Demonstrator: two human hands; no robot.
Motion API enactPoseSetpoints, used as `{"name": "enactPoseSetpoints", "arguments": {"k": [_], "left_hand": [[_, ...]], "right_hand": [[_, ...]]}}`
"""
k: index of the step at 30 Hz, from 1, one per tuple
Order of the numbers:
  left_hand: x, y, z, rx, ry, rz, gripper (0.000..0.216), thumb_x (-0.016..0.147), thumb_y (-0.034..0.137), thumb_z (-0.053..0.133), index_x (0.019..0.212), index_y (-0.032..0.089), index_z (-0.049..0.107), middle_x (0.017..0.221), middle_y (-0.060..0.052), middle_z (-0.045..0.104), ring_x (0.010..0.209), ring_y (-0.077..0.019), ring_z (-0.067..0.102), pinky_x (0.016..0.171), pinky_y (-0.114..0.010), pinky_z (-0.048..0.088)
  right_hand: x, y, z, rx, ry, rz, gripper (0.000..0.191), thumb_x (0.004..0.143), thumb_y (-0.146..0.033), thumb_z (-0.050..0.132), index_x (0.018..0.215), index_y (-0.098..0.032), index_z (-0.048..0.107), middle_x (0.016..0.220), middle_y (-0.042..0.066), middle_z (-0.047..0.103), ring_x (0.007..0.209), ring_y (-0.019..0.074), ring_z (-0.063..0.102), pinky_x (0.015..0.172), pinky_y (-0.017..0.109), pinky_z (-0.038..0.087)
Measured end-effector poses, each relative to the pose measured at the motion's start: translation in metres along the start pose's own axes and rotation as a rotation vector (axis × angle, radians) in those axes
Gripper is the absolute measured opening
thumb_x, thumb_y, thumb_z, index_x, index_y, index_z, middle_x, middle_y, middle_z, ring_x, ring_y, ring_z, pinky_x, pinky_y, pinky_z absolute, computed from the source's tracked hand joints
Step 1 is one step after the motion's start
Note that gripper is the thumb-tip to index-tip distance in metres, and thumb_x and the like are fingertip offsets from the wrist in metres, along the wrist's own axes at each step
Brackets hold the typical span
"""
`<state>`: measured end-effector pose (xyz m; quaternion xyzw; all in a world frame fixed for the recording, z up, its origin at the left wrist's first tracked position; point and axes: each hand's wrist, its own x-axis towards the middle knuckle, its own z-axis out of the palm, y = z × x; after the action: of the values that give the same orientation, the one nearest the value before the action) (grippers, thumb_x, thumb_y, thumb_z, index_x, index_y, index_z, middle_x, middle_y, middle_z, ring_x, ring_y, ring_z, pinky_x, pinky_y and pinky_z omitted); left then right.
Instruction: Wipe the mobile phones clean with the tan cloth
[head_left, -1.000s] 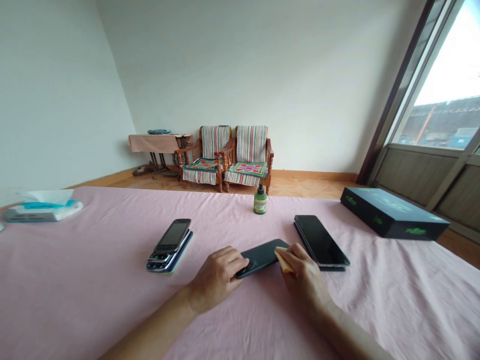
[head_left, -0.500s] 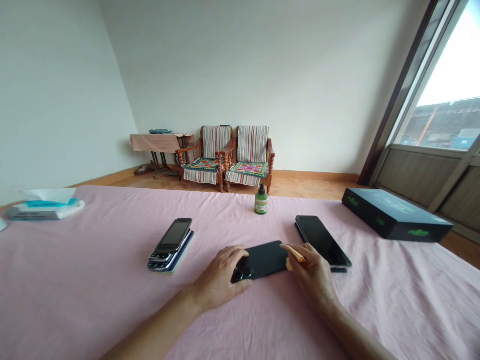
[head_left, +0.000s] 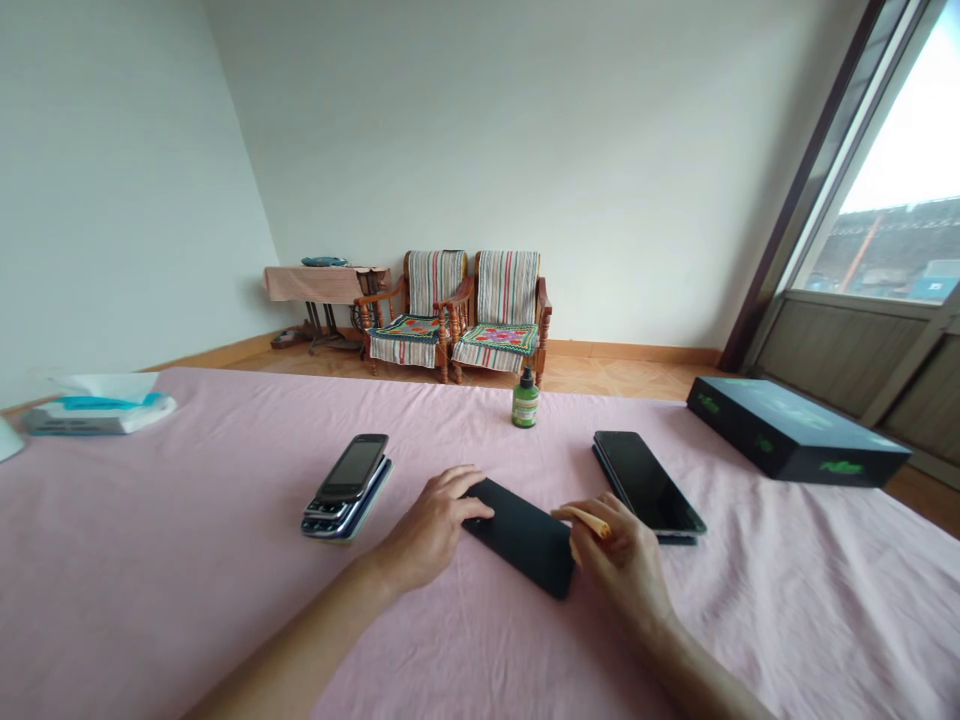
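while the left hand (head_left: 431,530) grips the upper-left end of a dark phone (head_left: 521,540), thumb and fingers set around that end, the right hand (head_left: 619,560) pinches a folded yellow cloth (head_left: 589,521). the phone is in the lower middle of the frame, between the two hands, slanting from upper left down to lower right; i cannot tell whether it lies flat on the pink tablecloth (head_left: 150,540) or is a little raised. the yellow cloth is by the phone's right edge, and whether the two touch is unclear.

left of centre sits a stack of phones (head_left: 355,470), the top one screen up. right of centre, just past the right hand, a black phone (head_left: 646,480) lies on top of another dark, flat thing. a green bottle (head_left: 526,407) with a black top stands upright near the middle of the frame. a pack of tissues (head_left: 101,414) lies at the left edge, and a black box (head_left: 795,430) with green marks at the right. beyond the tablecloth, two wooden chairs (head_left: 508,290) with striped covers stand side by side.
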<state>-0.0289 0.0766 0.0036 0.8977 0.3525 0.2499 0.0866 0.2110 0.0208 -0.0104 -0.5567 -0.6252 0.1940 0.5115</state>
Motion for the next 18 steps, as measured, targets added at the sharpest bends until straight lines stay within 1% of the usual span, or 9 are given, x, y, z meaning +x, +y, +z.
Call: {"name": "enactPoseSetpoints", "arguments": {"k": [3, 5, 6, 8, 10, 12, 14, 16, 18], "left_hand": [[0.0, 0.008, 0.011, 0.033, 0.115, -0.102, 0.045, 0.074, -0.006, 0.046, 0.103, 0.02, 0.069, 0.116, -0.009, 0.061, 0.111, -0.0224, 0.054, 0.097, -0.041, 0.045], [-0.001, 0.014, 0.015, 0.039, 0.137, -0.132, 0.037, 0.078, 0.0, 0.05, 0.103, 0.02, 0.068, 0.104, -0.008, 0.064, 0.102, -0.0225, 0.057, 0.092, -0.04, 0.049], [-0.001, 0.016, 0.016, 0.035, 0.137, -0.134, 0.032, 0.079, 0.004, 0.053, 0.103, 0.02, 0.068, 0.103, -0.007, 0.064, 0.1, -0.023, 0.058, 0.09, -0.041, 0.05], [-0.002, 0.018, 0.017, 0.006, 0.132, -0.145, 0.027, 0.079, 0.012, 0.061, 0.104, 0.021, 0.067, 0.106, -0.007, 0.064, 0.101, -0.024, 0.058, 0.091, -0.042, 0.049], [0.0, 0.017, 0.017, -0.055, 0.1, -0.153, 0.028, 0.079, 0.014, 0.064, 0.106, 0.021, 0.066, 0.114, -0.008, 0.062, 0.107, -0.0242, 0.057, 0.094, -0.042, 0.048], [0.003, 0.015, 0.018, -0.113, 0.061, -0.132, 0.03, 0.081, 0.01, 0.06, 0.108, 0.022, 0.066, 0.123, -0.007, 0.058, 0.115, -0.0231, 0.054, 0.1, -0.043, 0.045], [0.008, 0.015, 0.021, -0.128, 0.074, -0.111, 0.036, 0.081, 0.005, 0.057, 0.111, 0.023, 0.063, 0.131, -0.006, 0.053, 0.123, -0.0228, 0.048, 0.105, -0.046, 0.039], [0.011, 0.017, 0.023, -0.111, 0.134, -0.137, 0.04, 0.079, 0.003, 0.059, 0.114, 0.022, 0.061, 0.13, -0.007, 0.053, 0.123, -0.0241, 0.047, 0.105, -0.048, 0.038], [0.013, 0.02, 0.026, -0.104, 0.173, -0.184, 0.037, 0.079, 0.004, 0.06, 0.113, 0.019, 0.06, 0.118, -0.009, 0.059, 0.113, -0.0249, 0.054, 0.1, -0.048, 0.043]], "right_hand": [[0.0, 0.002, 0.0, 0.006, 0.027, -0.021, 0.025, 0.079, -0.022, 0.05, 0.088, -0.02, 0.073, 0.074, 0.002, 0.059, 0.06, 0.0146, 0.057, 0.054, 0.024, 0.043], [0.001, 0.003, 0.0, 0.013, -0.002, -0.004, 0.025, 0.079, -0.023, 0.05, 0.087, -0.02, 0.073, 0.072, 0.002, 0.058, 0.059, 0.0147, 0.057, 0.054, 0.024, 0.044], [0.001, 0.002, 0.001, 0.007, -0.023, -0.001, 0.024, 0.078, -0.022, 0.05, 0.085, -0.02, 0.073, 0.071, 0.002, 0.059, 0.06, 0.0152, 0.058, 0.054, 0.024, 0.044], [0.001, 0.001, 0.002, -0.01, -0.056, 0.001, 0.023, 0.077, -0.021, 0.05, 0.081, -0.02, 0.073, 0.071, 0.002, 0.059, 0.061, 0.0159, 0.059, 0.055, 0.024, 0.044], [0.0, -0.002, 0.003, 0.002, -0.08, 0.025, 0.023, 0.076, -0.02, 0.05, 0.076, -0.02, 0.073, 0.07, 0.002, 0.059, 0.06, 0.0156, 0.059, 0.054, 0.024, 0.043], [-0.002, -0.007, 0.005, 0.077, -0.126, 0.071, 0.023, 0.076, -0.02, 0.05, 0.072, -0.019, 0.072, 0.068, 0.002, 0.059, 0.058, 0.0148, 0.058, 0.052, 0.024, 0.043], [-0.005, -0.01, 0.008, 0.192, -0.217, 0.137, 0.025, 0.077, -0.021, 0.048, 0.073, -0.018, 0.072, 0.06, 0.0, 0.055, 0.049, 0.0131, 0.053, 0.046, 0.023, 0.039], [-0.008, -0.013, 0.01, 0.268, -0.288, 0.153, 0.025, 0.078, -0.022, 0.047, 0.076, -0.017, 0.072, 0.057, -0.002, 0.052, 0.045, 0.0117, 0.049, 0.042, 0.022, 0.036], [-0.01, -0.013, 0.01, 0.251, -0.274, 0.099, 0.024, 0.079, -0.02, 0.048, 0.08, -0.018, 0.072, 0.063, -0.001, 0.052, 0.049, 0.0116, 0.05, 0.044, 0.022, 0.037]]}}
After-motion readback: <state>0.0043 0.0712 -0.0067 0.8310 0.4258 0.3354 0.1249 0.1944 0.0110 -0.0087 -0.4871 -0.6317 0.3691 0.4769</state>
